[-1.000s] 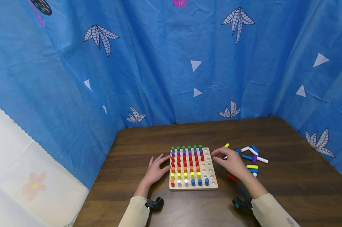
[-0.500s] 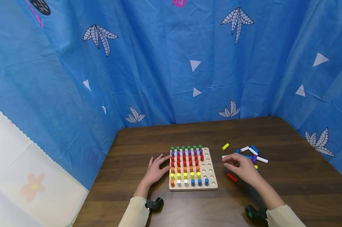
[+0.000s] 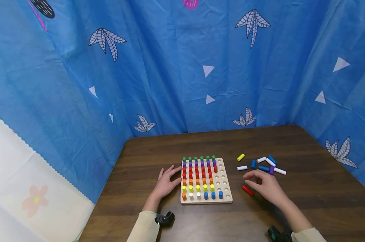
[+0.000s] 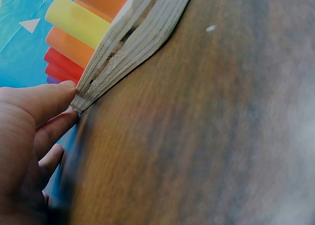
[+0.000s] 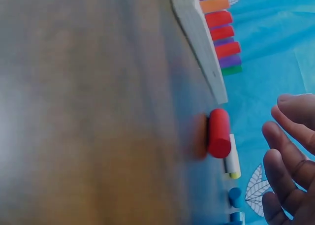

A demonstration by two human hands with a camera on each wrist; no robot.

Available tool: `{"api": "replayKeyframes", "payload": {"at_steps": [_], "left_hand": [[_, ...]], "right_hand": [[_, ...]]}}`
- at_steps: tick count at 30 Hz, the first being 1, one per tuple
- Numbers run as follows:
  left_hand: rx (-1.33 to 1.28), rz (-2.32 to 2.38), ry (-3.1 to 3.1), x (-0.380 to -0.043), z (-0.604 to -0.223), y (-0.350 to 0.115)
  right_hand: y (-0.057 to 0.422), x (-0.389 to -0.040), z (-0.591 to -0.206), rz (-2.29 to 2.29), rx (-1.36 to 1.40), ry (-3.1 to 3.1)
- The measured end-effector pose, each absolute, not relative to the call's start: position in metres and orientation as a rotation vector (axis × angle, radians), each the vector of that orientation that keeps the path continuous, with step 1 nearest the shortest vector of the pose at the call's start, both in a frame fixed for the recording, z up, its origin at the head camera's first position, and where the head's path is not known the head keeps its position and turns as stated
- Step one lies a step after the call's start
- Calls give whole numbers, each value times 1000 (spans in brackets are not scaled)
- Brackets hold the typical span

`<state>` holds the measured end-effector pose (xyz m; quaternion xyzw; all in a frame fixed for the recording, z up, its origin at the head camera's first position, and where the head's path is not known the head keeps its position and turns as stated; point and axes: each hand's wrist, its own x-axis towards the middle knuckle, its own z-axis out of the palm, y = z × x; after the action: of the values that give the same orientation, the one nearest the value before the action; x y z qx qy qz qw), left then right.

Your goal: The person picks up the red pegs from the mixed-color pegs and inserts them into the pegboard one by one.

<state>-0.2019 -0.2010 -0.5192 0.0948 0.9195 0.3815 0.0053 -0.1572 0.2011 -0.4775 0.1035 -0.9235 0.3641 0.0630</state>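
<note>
A wooden pegboard [image 3: 200,201] stands in the middle of the table, with rows of green, purple, red, orange, yellow, white and blue pegs upright in its holes. Beside its left edge lies my left hand [image 3: 165,185], thumb and fingertips touching the board's side, as the left wrist view shows. My right hand [image 3: 268,188] hovers over the table right of the board, fingers loosely bent and nothing between them. Just left of its thumb lies a red peg [image 3: 247,190], also seen as a red cylinder [image 5: 219,133] in the right wrist view.
Loose pegs lie right of the board: a yellow peg [image 3: 241,157], a white peg [image 3: 242,168], a purple peg [image 3: 271,169] and several blue and white ones. Bare holes line the board's right side. A blue curtain [image 3: 182,67] hangs behind the brown table [image 3: 158,148].
My right hand has moved right and toward me, away from the board, uncovering the white and yellow pegs and covering others at the right. The left hand has stayed at the board's edge.
</note>
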Motion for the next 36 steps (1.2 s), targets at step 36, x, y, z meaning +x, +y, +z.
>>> {"api": "replayKeyframes", "payload": {"at_steps": [36], "left_hand": [[292,1193,2886,-202,-519,-200]], "right_hand": [[199,-155,-504,863,323,-2870]]}}
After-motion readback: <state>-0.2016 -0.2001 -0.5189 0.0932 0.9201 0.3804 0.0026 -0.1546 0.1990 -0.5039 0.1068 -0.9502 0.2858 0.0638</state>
